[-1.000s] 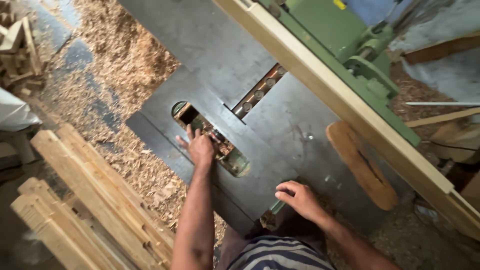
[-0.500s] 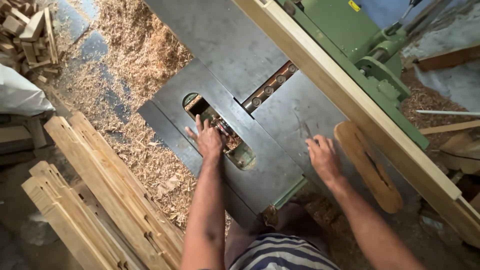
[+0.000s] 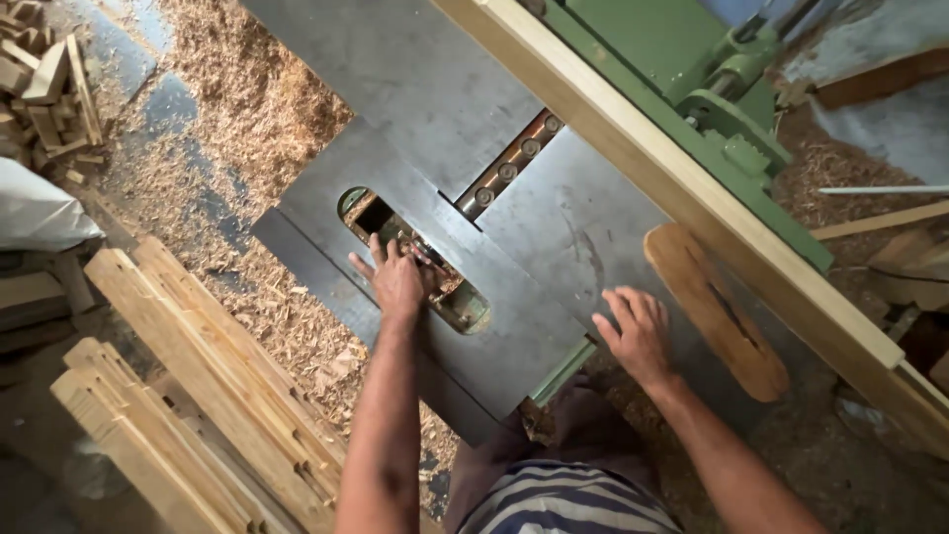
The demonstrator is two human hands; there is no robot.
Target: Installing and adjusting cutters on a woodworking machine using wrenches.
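Both hands have barely shifted: left hand (image 3: 398,280) spread at the slot (image 3: 415,259), which runs diagonally toward upper left, right hand (image 3: 638,331) flat on the table (image 3: 554,227).

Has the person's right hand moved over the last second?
Yes. The right hand has left the near edge of the grey machine table and gone up onto it, nearer the oval wooden guard.

The single head camera is looking steeply down from close above, facing the grey tabletop (image 3: 415,79) that is stretching beyond the fingers (image 3: 381,255).
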